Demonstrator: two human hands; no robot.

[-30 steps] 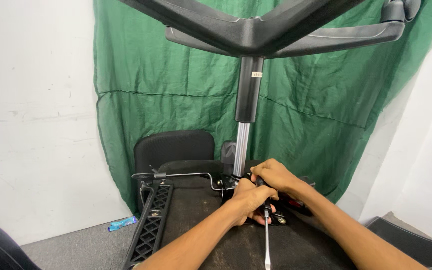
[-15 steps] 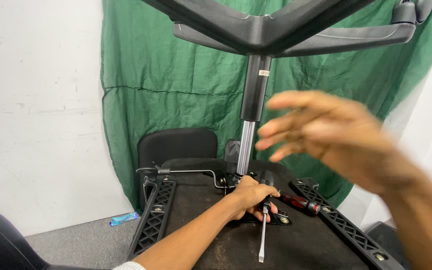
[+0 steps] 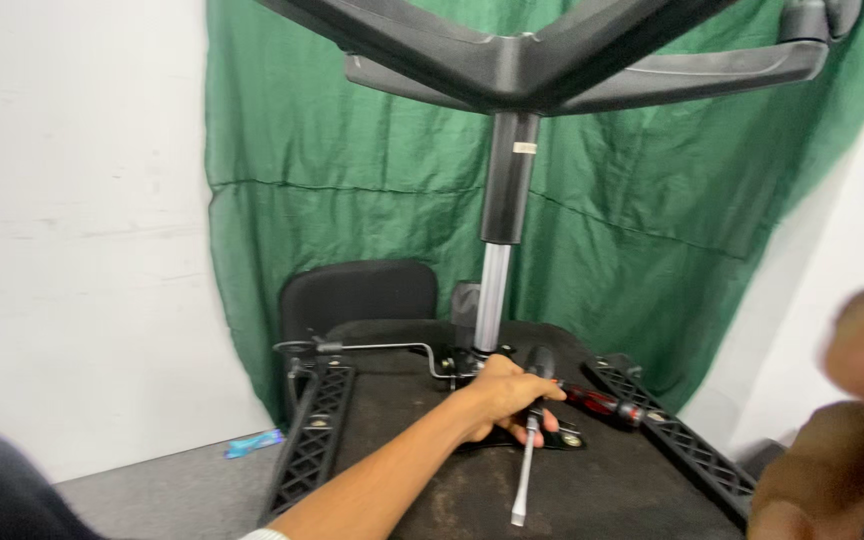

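Head view: left hand [image 3: 505,398] clenched round black screwdriver handle [image 3: 539,365] on upturned chair seat underside [image 3: 612,490], beside gas-lift column [image 3: 493,300]. Screwdriver shaft [image 3: 527,468] runs toward viewer, tip nearest camera. Right hand [image 3: 847,430] blurred at frame edge, well apart; grip cannot tell. Left hand nearer.

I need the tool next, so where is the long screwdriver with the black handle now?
In the head view, the long screwdriver with the black handle lies under the left hand, low at centre on the upturned seat underside, near the silver gas cylinder.
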